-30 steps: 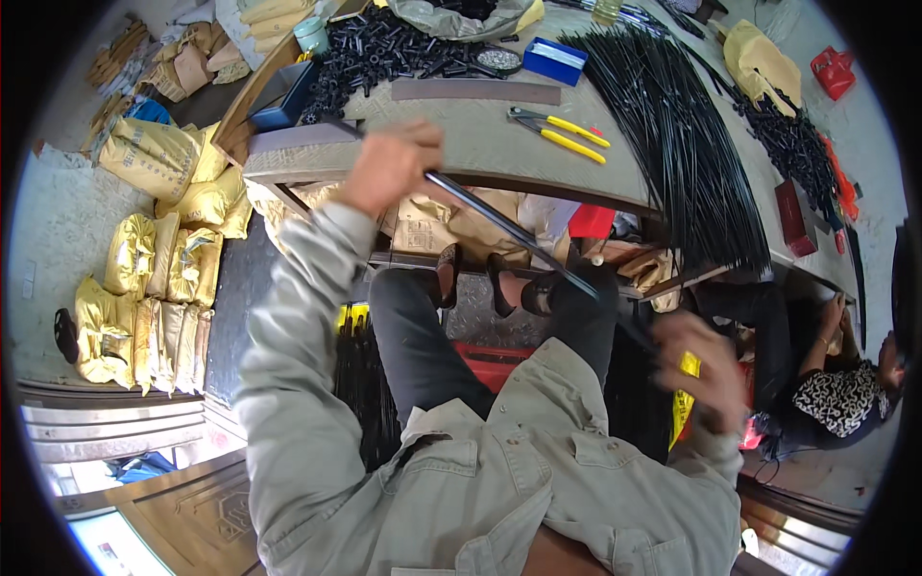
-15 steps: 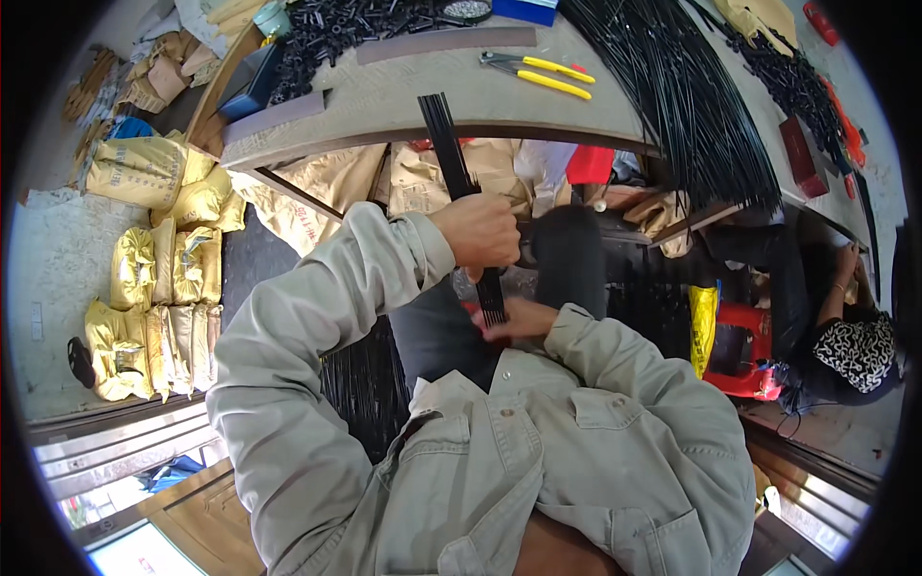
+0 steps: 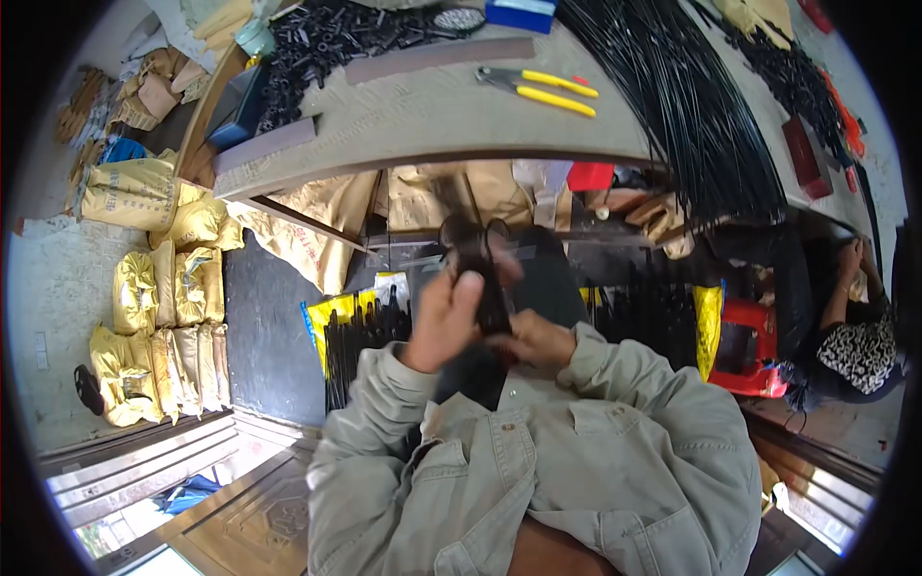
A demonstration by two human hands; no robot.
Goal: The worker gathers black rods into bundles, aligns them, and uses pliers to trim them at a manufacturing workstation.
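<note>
My left hand [image 3: 442, 315] is closed around a bundle of thin black strips [image 3: 492, 305], its thumb on the near side. Motion blurs the bundle's upper part, where dark loops show. Close to the bundle's lower end, my right hand [image 3: 540, 340] grips it with bent fingers, which the strips partly hide. The bundle stands tilted in front of my chest, over my lap, below the workbench edge.
Yellow-handled pliers [image 3: 547, 90] lie on the workbench [image 3: 413, 120]. Long black strands [image 3: 687, 125] hang over its edge; small black parts [image 3: 327, 43] are heaped at the back left. Yellow bags [image 3: 197, 288] stand left. Another person [image 3: 855, 336] sits right, beside a red stool [image 3: 749, 336].
My left hand has come down and nearer my chest, its thumb now showing, and the bundle has blurred. My left forearm has lowered, uncovering black strips in yellow packaging beside my lap.
</note>
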